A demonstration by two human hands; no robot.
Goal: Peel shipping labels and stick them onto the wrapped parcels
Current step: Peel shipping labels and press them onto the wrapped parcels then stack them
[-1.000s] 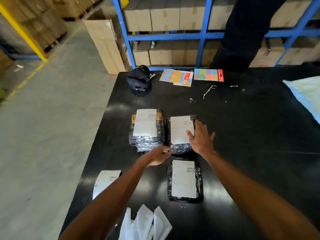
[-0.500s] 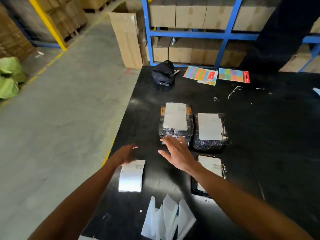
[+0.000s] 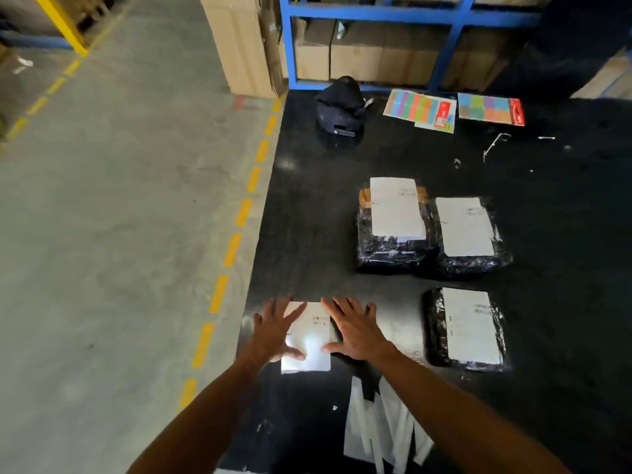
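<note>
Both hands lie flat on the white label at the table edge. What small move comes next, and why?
Probably pinch a corner of the loose label and start peeling it: the left hand and right hand only rest flat on its sides, gripping nothing, and it lies on the table.

Loose label (image 3: 309, 340) left of near parcel (image 3: 466, 328), two parcels (image 3: 432, 230) behind

Warehouse: blue racking (image 3: 451, 32) stacked with cardboard cartons (image 3: 362, 59).
</note>
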